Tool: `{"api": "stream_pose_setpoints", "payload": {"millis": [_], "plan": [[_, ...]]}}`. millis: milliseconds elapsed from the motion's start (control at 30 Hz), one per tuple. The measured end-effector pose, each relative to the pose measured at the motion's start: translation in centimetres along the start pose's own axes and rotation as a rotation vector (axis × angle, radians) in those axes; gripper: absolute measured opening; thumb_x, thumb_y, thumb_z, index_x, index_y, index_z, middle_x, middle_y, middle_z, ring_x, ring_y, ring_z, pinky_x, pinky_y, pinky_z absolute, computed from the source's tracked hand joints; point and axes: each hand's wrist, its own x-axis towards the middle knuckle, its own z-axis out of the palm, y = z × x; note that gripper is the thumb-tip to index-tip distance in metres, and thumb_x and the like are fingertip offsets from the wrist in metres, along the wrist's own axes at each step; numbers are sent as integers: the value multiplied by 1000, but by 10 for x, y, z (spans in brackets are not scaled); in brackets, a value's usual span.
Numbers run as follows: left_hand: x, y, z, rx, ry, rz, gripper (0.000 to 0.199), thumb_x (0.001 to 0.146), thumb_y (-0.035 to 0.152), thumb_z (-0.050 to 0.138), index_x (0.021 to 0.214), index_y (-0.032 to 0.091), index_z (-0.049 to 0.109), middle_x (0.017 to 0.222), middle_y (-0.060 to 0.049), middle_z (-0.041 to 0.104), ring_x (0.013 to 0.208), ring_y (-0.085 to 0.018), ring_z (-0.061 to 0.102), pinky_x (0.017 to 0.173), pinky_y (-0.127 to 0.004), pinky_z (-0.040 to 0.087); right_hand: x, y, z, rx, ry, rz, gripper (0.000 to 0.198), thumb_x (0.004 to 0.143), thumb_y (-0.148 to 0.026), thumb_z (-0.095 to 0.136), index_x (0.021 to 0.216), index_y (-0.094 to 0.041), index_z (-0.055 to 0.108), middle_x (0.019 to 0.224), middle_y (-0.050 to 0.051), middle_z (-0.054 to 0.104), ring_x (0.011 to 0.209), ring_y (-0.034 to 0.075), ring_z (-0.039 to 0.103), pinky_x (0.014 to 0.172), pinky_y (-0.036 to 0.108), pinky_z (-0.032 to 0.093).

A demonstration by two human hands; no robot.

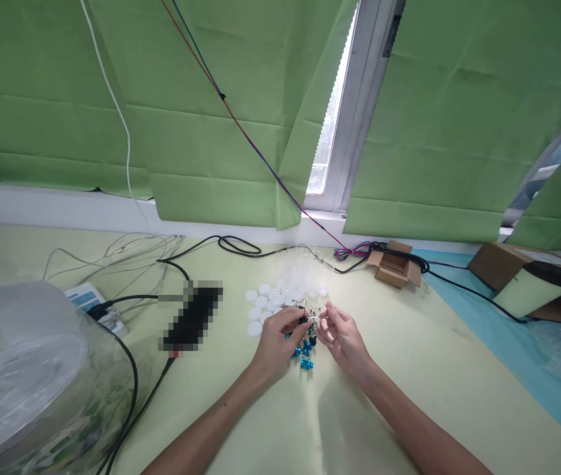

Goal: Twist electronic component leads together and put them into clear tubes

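My left hand and my right hand meet over the pale green table, both pinching one small thin part with a dark end between their fingertips. Just below them lie a few small blue metal pieces. Behind the hands sit several white round caps and a cluster of clear plastic vials.
A clear plastic bag bulges at the near left. Black cables and a white power strip lie left. Small open cardboard boxes and a larger box stand at the right, on a blue mat. Green blinds hang behind.
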Motion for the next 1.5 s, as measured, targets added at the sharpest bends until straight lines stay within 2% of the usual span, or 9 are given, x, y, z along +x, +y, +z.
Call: {"api": "stream_pose_setpoints", "payload": {"millis": [167, 400, 467, 767, 1133, 1333, 1500], "plan": [[1, -1, 1, -40, 5, -18, 16, 82, 33, 67, 85, 18, 70, 83, -4, 64, 57, -13, 59, 53, -25, 48, -1, 1, 1, 10, -4, -25, 39, 77, -55, 75, 78, -17, 63, 50, -6, 52, 42, 6, 41, 46, 21, 36], [5, -1, -3, -100, 33, -105, 20, 81, 34, 70, 89, 16, 68, 63, -1, 62, 52, -13, 58, 53, -25, 48, -2, -6, 2, -41, -36, -142, 34, 82, -41, 75, 110, -22, 67, 69, -4, 59, 49, 6, 46, 51, 21, 39], [5, -3, -4, -117, 28, -131, 23, 81, 36, 70, 91, 15, 67, 57, 0, 61, 50, -13, 56, 52, -25, 47, -2, -7, 1, -47, -51, -166, 36, 80, -36, 77, 112, -23, 68, 71, -3, 59, 51, 6, 46, 52, 22, 40], [5, -5, -3, -147, 21, -150, 26, 80, 37, 71, 91, 14, 66, 57, 1, 60, 50, -13, 56, 51, -25, 47, 0, -6, -2, -114, -59, -188, 24, 82, -37, 75, 99, -20, 71, 70, -2, 58, 52, 7, 49, 50, 23, 37], [6, -1, -3, -132, 58, -160, 28, 79, 37, 72, 92, 14, 68, 57, 0, 61, 51, -12, 56, 51, -24, 47, 1, 2, -4, -132, -10, -186, 28, 78, -42, 77, 77, -18, 63, 67, -3, 58, 48, 7, 47, 49, 23, 36], [6, -2, -3, -94, 83, -146, 27, 79, 37, 72, 92, 13, 68, 55, 0, 60, 50, -13, 56, 51, -25, 47, -1, 2, -1, -128, 9, -146, 32, 74, -43, 80, 73, -17, 61, 61, -4, 54, 49, 8, 47, 49, 23, 37], [6, -1, -3, -84, 94, -129, 26, 77, 37, 72, 89, 14, 68, 60, 0, 61, 52, -14, 57, 50, -24, 47, -2, 2, -1, -120, -5, -129, 31, 76, -42, 79, 71, -17, 60, 59, -4, 53, 49, 8, 46, 49, 22, 36]]}}
